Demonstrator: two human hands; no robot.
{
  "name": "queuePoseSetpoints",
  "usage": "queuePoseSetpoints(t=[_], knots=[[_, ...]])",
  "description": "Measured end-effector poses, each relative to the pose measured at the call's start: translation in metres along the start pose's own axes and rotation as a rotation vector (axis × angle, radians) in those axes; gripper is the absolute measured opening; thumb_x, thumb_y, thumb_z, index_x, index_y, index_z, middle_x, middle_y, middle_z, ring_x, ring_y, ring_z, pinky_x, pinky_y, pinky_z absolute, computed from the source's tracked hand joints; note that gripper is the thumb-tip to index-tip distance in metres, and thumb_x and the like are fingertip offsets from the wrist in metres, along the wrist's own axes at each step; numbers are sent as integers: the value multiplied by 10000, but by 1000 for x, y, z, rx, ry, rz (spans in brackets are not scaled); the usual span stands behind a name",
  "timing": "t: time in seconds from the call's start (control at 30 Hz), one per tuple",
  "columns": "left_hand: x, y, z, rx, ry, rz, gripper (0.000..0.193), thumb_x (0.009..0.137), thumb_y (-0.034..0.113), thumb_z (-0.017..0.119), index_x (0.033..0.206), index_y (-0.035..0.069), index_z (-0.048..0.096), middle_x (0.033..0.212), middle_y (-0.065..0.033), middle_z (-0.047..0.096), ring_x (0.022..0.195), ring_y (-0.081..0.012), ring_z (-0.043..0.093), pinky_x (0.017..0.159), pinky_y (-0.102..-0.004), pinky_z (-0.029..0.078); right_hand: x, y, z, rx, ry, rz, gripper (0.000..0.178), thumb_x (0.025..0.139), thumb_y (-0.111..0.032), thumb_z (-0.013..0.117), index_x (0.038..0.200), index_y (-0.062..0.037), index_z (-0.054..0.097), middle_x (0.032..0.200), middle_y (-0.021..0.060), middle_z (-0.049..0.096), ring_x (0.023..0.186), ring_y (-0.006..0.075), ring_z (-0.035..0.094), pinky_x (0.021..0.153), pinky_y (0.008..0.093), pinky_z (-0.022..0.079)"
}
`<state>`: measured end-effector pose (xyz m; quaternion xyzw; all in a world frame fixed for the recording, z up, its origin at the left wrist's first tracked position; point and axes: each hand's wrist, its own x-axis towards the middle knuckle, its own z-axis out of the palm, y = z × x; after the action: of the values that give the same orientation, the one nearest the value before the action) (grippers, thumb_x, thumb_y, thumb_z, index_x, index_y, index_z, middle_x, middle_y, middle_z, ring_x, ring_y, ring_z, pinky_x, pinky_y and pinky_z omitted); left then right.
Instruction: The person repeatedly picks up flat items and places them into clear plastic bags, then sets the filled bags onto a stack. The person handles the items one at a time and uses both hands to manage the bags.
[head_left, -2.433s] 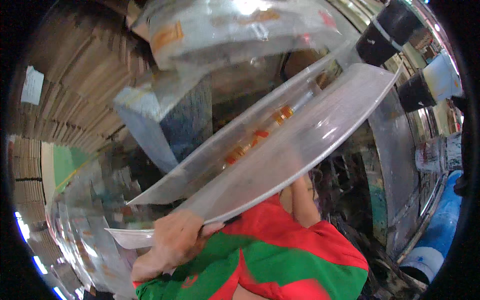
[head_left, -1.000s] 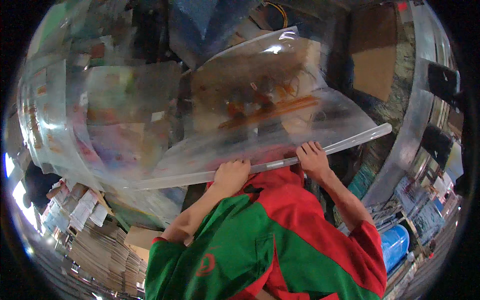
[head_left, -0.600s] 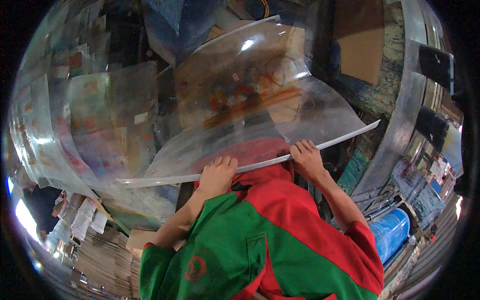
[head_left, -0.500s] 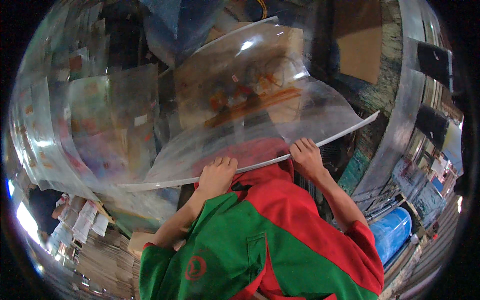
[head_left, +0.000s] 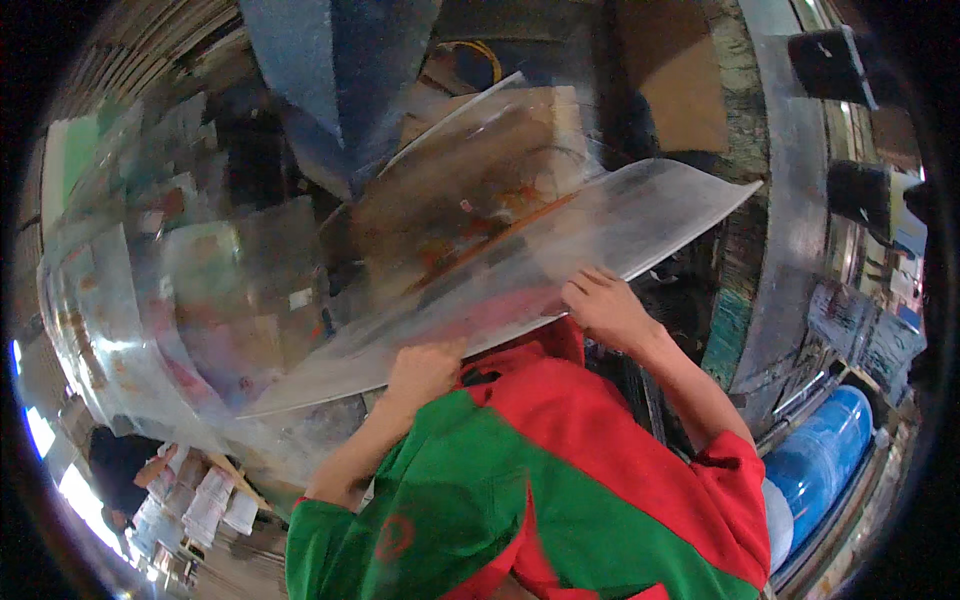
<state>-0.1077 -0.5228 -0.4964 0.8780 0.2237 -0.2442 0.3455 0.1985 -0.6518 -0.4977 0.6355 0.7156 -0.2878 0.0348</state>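
A large, clear, flexible plastic sheet [head_left: 650, 215] spans the space before my body, its near edge a pale line running from lower left up to the right. My left hand [head_left: 425, 370] is closed over that edge near the middle, blurred by motion. Farther right, my right hand [head_left: 605, 308] grips the same edge, fingers on top and thumb hidden beneath. Between the hands the red of my shirt shows through the plastic. The far part of the sheet bows upward over a brown board [head_left: 555, 120] with orange marks.
More clear sheets [head_left: 200, 270] lie stacked at the left. A blue drum [head_left: 825, 450] is at the lower right, beyond a worn ledge [head_left: 735, 320]. Blue-grey material [head_left: 335, 70] hangs at the far side. At the lower left another person [head_left: 120, 465] is beside stacked papers [head_left: 210, 500].
The sheet's right end has swung up and away while its left end has come nearer, so the edge slants more. Both hands keep hold, and the head view has turned slightly.
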Motion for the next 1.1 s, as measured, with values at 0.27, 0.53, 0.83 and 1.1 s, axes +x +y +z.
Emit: queuePoseSetpoints(t=[0.27, 0.53, 0.83, 1.1], knots=[[-6, 11, 9, -39, 78, 27, 433, 842, 181, 555, 1263, 84, 589, 949, -145, 713, 860, -338, 704, 685, -482, 563, -28, -4, 4, 131, 26, 59, 341, 827, -164, 608, 1152, -64, 617, 1162, 124, 655, 1112, 313, 616, 982, 445, 469], [-9, 11, 7, -160, 110, 34, 378, 806, 146, 573, 1178, 132, 640, 903, -148, 695, 784, -351, 680, 661, -473, 544, -43, 0, 22, 64, 108, -3, 355, 835, -208, 656, 1167, -90, 621, 1157, 104, 664, 1061, 311, 629, 972, 434, 472], [-3, -5, -79, -74, 416, 18, 219, 833, 82, 595, 999, 69, 737, 976, -155, 717, 857, -341, 696, 742, -422, 563, 18, -2, -42, -234, 474, -3, 301, 927, -285, 632, 1184, -130, 633, 1153, 80, 656, 1078, 285, 617, 962, 429, 480], [-113, -28, -207, 197, 1177, 24, 275, 870, 77, 721, 1142, 41, 704, 1151, -163, 680, 1073, -255, 638, 962, -387, 483, 32, -78, -227, -417, 931, -121, 274, 936, -181, 620, 1209, -169, 597, 1149, 25, 618, 1194, 228, 522, 995, 537, 376]])
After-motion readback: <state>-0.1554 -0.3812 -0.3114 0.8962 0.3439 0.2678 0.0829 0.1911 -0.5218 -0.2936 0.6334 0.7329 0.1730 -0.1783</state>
